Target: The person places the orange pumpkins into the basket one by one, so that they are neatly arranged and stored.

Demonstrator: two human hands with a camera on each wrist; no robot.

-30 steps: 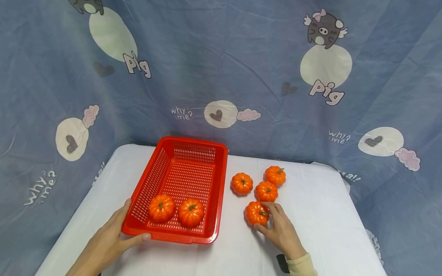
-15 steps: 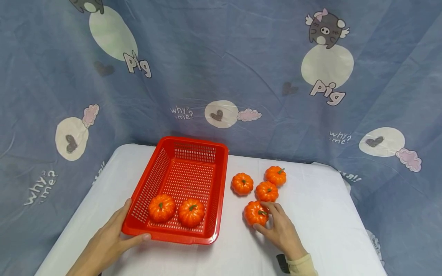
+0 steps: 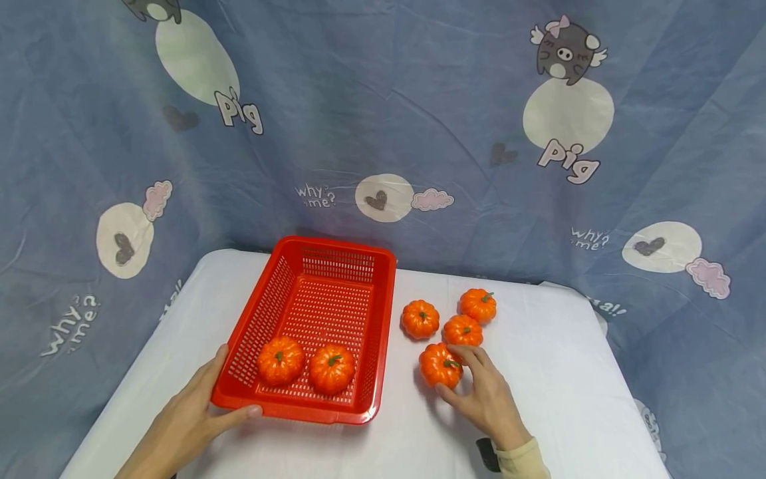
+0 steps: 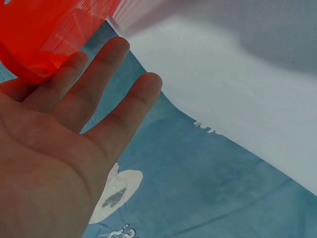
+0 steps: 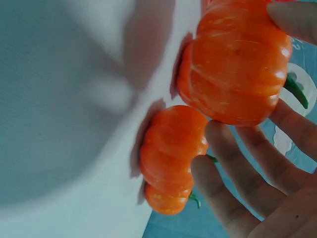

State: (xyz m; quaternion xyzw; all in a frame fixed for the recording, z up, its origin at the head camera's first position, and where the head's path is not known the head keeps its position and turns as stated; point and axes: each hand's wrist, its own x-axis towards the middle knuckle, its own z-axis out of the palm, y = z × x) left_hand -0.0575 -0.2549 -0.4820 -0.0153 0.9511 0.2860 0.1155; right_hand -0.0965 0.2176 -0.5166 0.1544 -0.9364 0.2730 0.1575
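Note:
My right hand [image 3: 487, 396] pinches a small orange toy pumpkin [image 3: 439, 364] with a green stem, thumb on its near side and fingertips on its far side. In the right wrist view this pumpkin [image 5: 237, 64] is close over the white cloth. Two more pumpkins [image 5: 173, 151] lie just beyond the fingertips there. My left hand [image 3: 185, 416] rests against the near-left corner of a red slotted basket [image 3: 385, 332], thumb along the front and fingers by the left side. Its fingers [image 4: 133, 101] are straight and spread in the left wrist view. A pumpkin [image 3: 280, 360] and another pumpkin [image 3: 332, 368] sit inside the basket.
Beyond my right hand lie three more pumpkins: one pumpkin [image 3: 420, 319] nearer the basket, and a pumpkin [image 3: 463, 330] touching the farther pumpkin [image 3: 477, 305]. The white-covered table [image 3: 556, 372] ends at a blue patterned curtain [image 3: 383, 120] behind and at both sides.
The pumpkin in my right hand has shifted slightly left and away from me, and its stem has turned a little. The left hand and basket hold still.

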